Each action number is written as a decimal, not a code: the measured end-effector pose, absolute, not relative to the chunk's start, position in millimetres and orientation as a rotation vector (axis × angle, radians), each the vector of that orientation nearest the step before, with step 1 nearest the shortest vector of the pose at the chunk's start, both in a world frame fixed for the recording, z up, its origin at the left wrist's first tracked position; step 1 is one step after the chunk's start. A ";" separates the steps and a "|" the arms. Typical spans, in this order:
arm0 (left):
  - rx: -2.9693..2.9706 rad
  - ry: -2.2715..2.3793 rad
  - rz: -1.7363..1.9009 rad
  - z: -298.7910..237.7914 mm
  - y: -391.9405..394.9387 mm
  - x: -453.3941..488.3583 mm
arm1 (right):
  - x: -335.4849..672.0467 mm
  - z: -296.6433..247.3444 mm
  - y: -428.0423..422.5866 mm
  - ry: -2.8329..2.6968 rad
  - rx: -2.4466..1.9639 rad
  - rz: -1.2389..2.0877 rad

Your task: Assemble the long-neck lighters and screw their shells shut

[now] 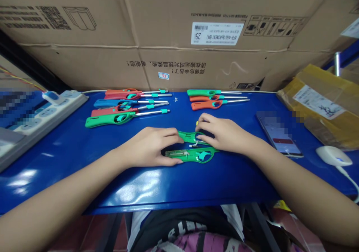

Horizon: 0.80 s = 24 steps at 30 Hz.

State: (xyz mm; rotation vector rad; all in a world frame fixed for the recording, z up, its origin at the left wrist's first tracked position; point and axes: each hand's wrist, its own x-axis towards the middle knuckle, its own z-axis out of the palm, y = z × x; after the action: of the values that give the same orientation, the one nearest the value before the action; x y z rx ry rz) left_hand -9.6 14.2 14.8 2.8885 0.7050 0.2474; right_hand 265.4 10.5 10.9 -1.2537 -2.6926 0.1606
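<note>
A green lighter lies opened lengthwise on the table, its two halves one behind the other. My left hand [157,147] grips the left end of the near half [193,154], thumb along its front edge, fingers reaching to the far half. In that near half sit a clear tank and a teal trigger [204,155]. The far half [188,136] is pinched by my right hand [226,134] at its right part; the wrist side covers the nozzle ends. Between the halves shows a small part with a white wire [194,145]. Something small and yellow [197,123] shows by my right fingers.
Several long-nosed lighters [112,120] lie at the back left, and three more [206,105] at the back right. A phone [279,134], a white device with a cable [333,155] and a taped box [316,106] are right; a power strip [42,123] is left. Cardboard [168,31] stands behind.
</note>
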 end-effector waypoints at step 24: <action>2.629 1.017 0.403 2.5 20.3 -8.6 | 260.0 21.3 -0.2 -2.675 -1.066 0.370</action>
State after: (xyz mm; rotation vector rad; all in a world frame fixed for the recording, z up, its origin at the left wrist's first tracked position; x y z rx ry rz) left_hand -8.6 20.3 2.5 2.6293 1.0175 0.4032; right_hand 260.0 -0.2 21.3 -1.0658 -2.6754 0.3698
